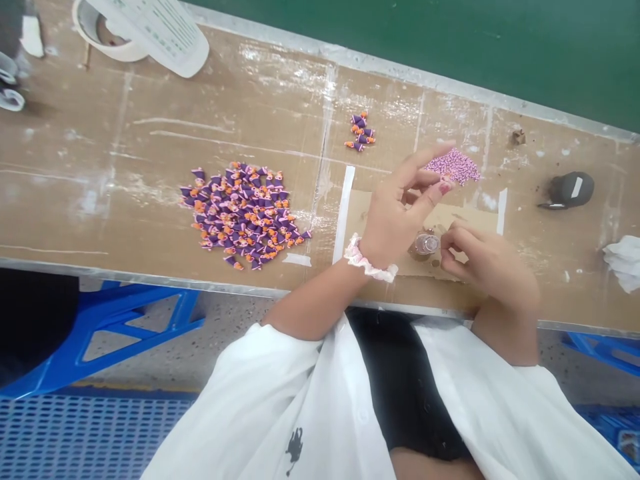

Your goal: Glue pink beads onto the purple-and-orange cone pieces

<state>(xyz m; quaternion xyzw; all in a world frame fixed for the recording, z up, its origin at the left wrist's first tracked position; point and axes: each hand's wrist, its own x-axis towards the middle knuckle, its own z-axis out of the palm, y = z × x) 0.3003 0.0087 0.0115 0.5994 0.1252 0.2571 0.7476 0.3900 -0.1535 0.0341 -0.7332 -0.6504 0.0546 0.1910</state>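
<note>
My left hand [400,210] hovers over a cardboard pad [470,217] on the brown worktable [150,220]. Its index finger stretches out and its thumb meets the middle finger in a pinch; what it pinches is too small to make out. My right hand [480,260] is curled, its fingertips pinched beside a small clear bottle [425,244] standing between both hands. A heap of tiny pink pieces [457,165] lies just beyond my left fingertips. A big pile of purple and orange cone-shaped pieces [243,215] lies to the left, and a small cluster of the same pieces [361,131] sits farther back.
A roll of tape [103,37] and a white plastic object [160,30] lie at the far left. A black object [570,189] and a crumpled white tissue [625,263] lie at the right. Blue frames [115,333] stand under the table; green surface [450,40] lies beyond its far edge.
</note>
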